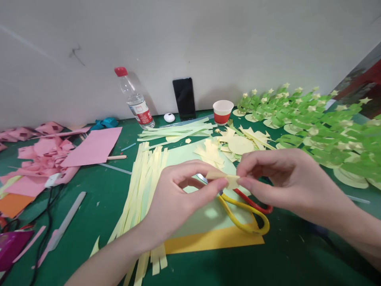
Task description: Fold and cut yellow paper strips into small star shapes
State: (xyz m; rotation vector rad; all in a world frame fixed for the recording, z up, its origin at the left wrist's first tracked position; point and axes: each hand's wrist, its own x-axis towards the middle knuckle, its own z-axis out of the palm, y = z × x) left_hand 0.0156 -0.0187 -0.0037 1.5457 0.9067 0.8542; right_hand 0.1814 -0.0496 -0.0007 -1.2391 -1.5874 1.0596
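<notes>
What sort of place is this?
Probably a papercraft workspace, home or small workshop, can't tell which: a green table against a wall, with cut paper strips, scissors, and rows of green paper plants topped with pale stars.

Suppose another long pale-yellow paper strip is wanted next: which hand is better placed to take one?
Likely the left hand: the long strips lie just beside it, while the right hand is farther off. Both pinch the small pale-yellow paper piece, so the left should release first.
</notes>
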